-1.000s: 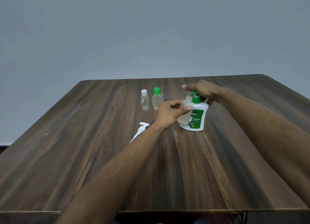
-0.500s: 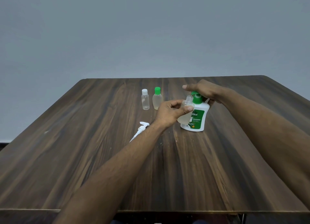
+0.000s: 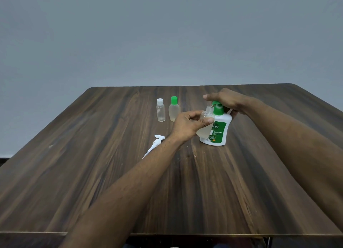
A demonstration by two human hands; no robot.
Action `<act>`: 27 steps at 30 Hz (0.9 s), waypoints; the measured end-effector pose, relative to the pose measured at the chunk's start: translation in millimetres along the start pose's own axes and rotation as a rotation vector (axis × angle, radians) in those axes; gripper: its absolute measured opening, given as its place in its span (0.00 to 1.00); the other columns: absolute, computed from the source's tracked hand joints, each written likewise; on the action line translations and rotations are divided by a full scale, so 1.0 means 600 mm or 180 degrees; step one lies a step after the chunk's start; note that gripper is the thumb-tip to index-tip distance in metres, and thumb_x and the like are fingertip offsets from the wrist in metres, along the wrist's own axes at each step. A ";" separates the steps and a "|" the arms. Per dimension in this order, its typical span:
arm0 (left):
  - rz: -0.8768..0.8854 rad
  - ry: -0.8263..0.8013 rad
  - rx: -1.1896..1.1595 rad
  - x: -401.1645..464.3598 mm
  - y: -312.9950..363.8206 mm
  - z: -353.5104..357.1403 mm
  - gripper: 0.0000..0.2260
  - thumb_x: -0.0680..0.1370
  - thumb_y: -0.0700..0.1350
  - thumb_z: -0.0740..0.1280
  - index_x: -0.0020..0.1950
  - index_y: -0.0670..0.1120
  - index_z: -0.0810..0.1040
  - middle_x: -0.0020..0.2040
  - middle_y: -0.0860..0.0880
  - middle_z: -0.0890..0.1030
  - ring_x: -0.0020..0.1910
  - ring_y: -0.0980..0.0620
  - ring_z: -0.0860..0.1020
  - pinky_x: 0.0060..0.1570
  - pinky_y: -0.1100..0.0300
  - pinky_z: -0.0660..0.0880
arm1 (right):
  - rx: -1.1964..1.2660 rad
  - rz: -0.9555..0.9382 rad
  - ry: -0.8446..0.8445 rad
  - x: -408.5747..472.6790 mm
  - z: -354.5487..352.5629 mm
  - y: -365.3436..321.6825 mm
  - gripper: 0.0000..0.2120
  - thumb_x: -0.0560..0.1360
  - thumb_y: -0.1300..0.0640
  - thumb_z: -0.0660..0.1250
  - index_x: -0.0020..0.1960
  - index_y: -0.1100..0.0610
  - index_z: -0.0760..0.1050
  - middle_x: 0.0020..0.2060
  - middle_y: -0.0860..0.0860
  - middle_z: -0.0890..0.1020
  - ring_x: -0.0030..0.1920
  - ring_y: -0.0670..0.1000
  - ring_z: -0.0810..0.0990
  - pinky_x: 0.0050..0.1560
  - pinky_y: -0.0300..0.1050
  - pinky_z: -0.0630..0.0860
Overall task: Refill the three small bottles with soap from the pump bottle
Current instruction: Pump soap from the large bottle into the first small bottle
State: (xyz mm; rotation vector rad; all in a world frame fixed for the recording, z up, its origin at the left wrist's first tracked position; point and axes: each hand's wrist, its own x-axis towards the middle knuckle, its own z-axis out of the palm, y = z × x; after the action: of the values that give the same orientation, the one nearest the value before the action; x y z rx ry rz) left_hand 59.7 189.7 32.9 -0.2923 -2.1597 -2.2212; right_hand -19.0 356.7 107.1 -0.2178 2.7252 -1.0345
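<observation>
Head view, looking down the dark wooden table (image 3: 111, 173), and both hands are busy at the pump bottle (image 3: 220, 130). The left hand (image 3: 187, 126) has its fingers and thumb curled round an uncapped small bottle (image 3: 206, 124), holding it up right against the pump bottle's front, its open neck just under the green spout. The right hand (image 3: 225, 101) lies across the green pump head, fingers stretched out flat and together, pressing on top. The pump bottle stands upright on the table, right of centre. Farther back and to the left, two more small bottles stand side by side: the white-capped bottle (image 3: 160, 110) and the green-capped bottle (image 3: 174, 109), both closed. A loose white sprayer top (image 3: 155, 142) lies flat just beside the left wrist
</observation>
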 end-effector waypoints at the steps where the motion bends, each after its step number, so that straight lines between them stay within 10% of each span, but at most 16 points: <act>1: -0.0001 0.0010 0.0002 0.000 0.000 0.000 0.12 0.72 0.44 0.76 0.54 0.44 0.84 0.43 0.52 0.86 0.46 0.54 0.84 0.50 0.55 0.81 | -0.0009 -0.0016 0.0016 -0.001 0.001 0.000 0.25 0.77 0.35 0.64 0.45 0.58 0.78 0.39 0.56 0.85 0.35 0.55 0.85 0.31 0.46 0.78; 9: 0.0009 0.0024 0.0013 -0.001 0.000 0.001 0.12 0.72 0.44 0.76 0.54 0.44 0.84 0.45 0.51 0.86 0.47 0.53 0.84 0.53 0.53 0.81 | 0.0119 0.0091 -0.0106 -0.015 -0.003 -0.011 0.38 0.63 0.19 0.59 0.46 0.54 0.78 0.43 0.55 0.84 0.43 0.57 0.85 0.34 0.48 0.79; 17: -0.0006 0.0010 -0.0009 -0.001 -0.002 0.001 0.11 0.72 0.44 0.77 0.53 0.46 0.84 0.42 0.54 0.86 0.44 0.56 0.84 0.44 0.59 0.81 | 0.0021 -0.0020 0.0028 -0.003 0.001 -0.003 0.25 0.77 0.35 0.65 0.45 0.59 0.79 0.38 0.55 0.84 0.33 0.54 0.84 0.30 0.46 0.78; 27: -0.0038 0.0039 -0.0024 -0.005 0.001 0.003 0.11 0.72 0.44 0.76 0.53 0.45 0.84 0.45 0.51 0.86 0.46 0.53 0.84 0.51 0.52 0.82 | 0.0116 0.0073 -0.0118 -0.014 -0.004 -0.010 0.34 0.68 0.22 0.60 0.45 0.54 0.77 0.43 0.55 0.84 0.42 0.57 0.85 0.35 0.48 0.79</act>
State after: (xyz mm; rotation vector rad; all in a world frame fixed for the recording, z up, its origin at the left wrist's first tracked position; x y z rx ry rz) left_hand 62.9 191.2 33.1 -0.2661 -2.1529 -2.2319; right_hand -11.0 355.7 114.0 -0.1975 2.6672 -1.0620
